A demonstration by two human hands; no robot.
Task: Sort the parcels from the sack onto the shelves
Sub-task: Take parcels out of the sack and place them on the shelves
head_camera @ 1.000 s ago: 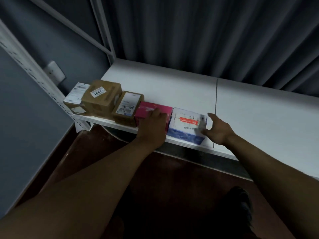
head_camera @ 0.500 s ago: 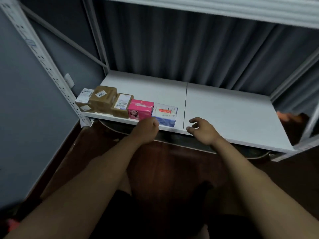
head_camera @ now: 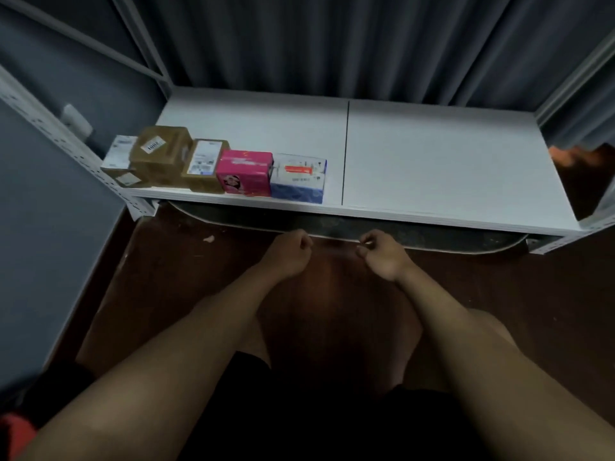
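Along the front left edge of the white shelf (head_camera: 432, 154) we see five parcels standing in one row, each touching its neighbour. From the left: a small white-labelled box (head_camera: 117, 157) against the perforated upright (head_camera: 50, 128), a brown carton (head_camera: 162, 154) with a white sticker on top, a smaller brown carton (head_camera: 205, 165) with a printed label, a pink box (head_camera: 244, 173), and a white-and-blue box (head_camera: 298, 178) bearing a red label. This last box ends just short of the dark seam (head_camera: 345, 151) that divides the shelf board in two. To the right of the seam the board shows only its white surface.

Our left hand (head_camera: 289, 252) hangs in front of the shelf edge and below it, well clear of the parcels, its fingers curled loosely inward around nothing. Our right hand (head_camera: 382, 252) hangs near it at the same height, fingers likewise loosely bent, thumb and forefinger close together; the blur leaves us unsure whether they touch, but we see nothing between them.

A grey curtain (head_camera: 332, 44) hangs behind the shelf. Below lies a reddish-brown floor (head_camera: 166, 261), and something red (head_camera: 15, 434) shows at the bottom left corner, too blurred to name.
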